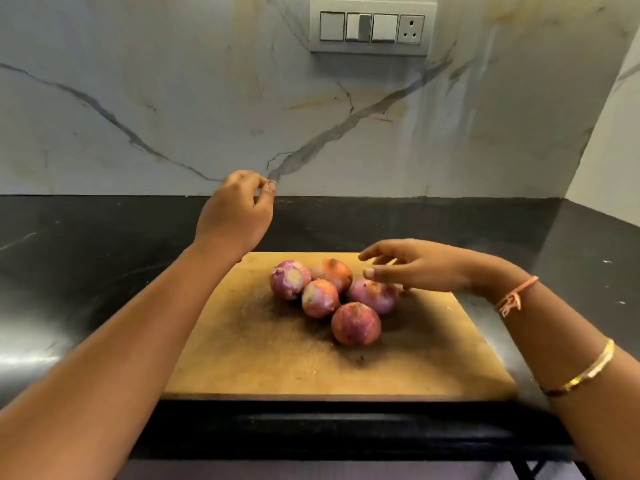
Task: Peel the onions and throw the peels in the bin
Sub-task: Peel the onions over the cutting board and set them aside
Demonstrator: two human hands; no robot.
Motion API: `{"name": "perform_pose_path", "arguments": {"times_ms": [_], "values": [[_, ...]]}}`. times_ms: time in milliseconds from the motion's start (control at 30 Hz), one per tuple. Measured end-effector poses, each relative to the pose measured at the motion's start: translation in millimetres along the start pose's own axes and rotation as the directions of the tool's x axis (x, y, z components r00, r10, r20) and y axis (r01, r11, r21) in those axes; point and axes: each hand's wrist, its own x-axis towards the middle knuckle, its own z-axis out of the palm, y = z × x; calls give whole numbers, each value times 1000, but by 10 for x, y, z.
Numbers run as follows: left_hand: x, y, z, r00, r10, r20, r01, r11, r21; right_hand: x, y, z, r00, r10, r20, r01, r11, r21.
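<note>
Counter [104, 271], board [277, 358]: onions [356, 323] mid-board, probably firm, roll-prone; pinch skin at trimmed end. Right hand [415, 268] splayed above; left hand [235, 213] curled, contents unclear.
</note>
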Motion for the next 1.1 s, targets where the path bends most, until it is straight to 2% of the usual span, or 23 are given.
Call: {"name": "perform_pose_path", "arguments": {"times_ms": [67,133,333,500,600,733,833,967,1100], "values": [[22,21,11,1000,3,-16,-3,1000,-1,-64,25,12,996,21,90,-20,1000,-12],[37,57,44,999,16,-38,-16,1000,-12,-127,43,53,993,30,115,-23,998,-63],[20,180,141,993,113,-24,-115,990,-79,-83,57,117,999,-8,41,10,999,-36],[28,222,203,985,167,51,-151,963,-223,-73,131,89,996,-51,-76,50,999,-12],[53,233,185,979,161,125,-118,947,-297,-56,138,46,984,-88,-154,108,986,127],[49,259,130,947,203,251,-64,880,-470,-24,68,-27,959,-128,-255,229,877,422],[-35,332,78,905,266,331,5,773,-634,45,-4,-93,952,-148,-269,267,829,491],[-139,381,95,843,367,393,92,620,-779,137,-61,-154,961,-182,-210,273,759,591],[-136,327,146,826,407,391,63,623,-780,224,-67,-148,966,-194,-169,257,763,593]]}}
